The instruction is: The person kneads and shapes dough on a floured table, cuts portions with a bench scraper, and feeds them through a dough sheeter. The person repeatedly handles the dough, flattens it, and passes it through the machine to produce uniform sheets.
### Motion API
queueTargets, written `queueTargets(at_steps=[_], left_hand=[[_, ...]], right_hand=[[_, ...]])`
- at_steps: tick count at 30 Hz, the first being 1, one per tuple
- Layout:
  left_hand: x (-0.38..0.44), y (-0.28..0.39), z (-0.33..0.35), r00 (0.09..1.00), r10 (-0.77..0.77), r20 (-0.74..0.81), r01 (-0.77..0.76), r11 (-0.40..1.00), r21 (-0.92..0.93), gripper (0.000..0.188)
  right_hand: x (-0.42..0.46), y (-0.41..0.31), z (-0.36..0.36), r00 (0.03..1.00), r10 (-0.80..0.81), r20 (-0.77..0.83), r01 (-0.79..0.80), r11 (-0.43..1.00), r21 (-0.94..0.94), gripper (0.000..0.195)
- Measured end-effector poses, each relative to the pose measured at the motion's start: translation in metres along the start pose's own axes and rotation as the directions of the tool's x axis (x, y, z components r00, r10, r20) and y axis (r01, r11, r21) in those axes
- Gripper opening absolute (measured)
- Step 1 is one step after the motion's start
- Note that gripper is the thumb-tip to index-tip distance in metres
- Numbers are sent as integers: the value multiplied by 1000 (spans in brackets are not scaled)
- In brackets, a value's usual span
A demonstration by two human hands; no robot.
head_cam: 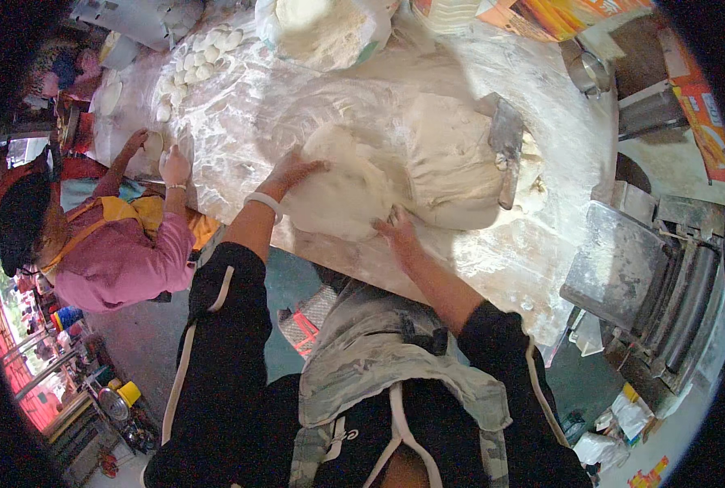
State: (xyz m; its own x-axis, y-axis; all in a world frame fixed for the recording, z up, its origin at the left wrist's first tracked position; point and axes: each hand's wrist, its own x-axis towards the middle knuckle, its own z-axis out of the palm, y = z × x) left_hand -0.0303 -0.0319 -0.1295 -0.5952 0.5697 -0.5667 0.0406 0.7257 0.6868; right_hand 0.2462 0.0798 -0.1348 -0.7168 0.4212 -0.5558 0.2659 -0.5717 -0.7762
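Note:
A large round piece of soft dough (344,189) lies on the floured worktable (362,262) in front of me. My left hand (295,169) grips its left edge, the fingers reaching over the top; a white band circles that wrist. At the lower right edge, my right hand (402,235) has its fingers curled against the same piece. Just right of it rests a second, thicker slab of dough (451,165). A dough scraper (506,131) with a wide metal blade lies on the slab's right side, its handle pointing towards me.
A co-worker (118,244) in pink stands at left, handling a flat dough piece (153,146). Small dough balls (201,64) sit farther back. A lined container of flour (332,36) stands at the far edge. A roller machine (661,287) with a metal tray is at right.

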Motion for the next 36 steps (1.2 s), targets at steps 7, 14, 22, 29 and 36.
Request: queueTargets(at_steps=[7, 14, 22, 29, 36], left_hand=[[-66, -8, 18, 954, 166, 250, 6, 821, -570, 39], [-159, 46, 109, 878, 139, 458, 136, 845, -517, 52], [-208, 370, 254, 286, 669, 686, -193, 742, -642, 51], [-362, 693, 341, -86, 929, 361, -673, 213, -708, 65], [-236, 672, 403, 148, 985, 87, -899, 170, -402, 53]], right_hand=[[12, 30, -5, 986, -134, 97, 164, 863, -478, 78], [-146, -2, -99, 993, 28, -114, -80, 870, -486, 76], [-336, -155, -260, 716, -177, -675, 32, 975, -221, 51], [-557, -394, -384, 71, -680, -730, 626, 600, -498, 38], [-620, -471, -579, -15, -735, -678, -120, 675, -728, 43]])
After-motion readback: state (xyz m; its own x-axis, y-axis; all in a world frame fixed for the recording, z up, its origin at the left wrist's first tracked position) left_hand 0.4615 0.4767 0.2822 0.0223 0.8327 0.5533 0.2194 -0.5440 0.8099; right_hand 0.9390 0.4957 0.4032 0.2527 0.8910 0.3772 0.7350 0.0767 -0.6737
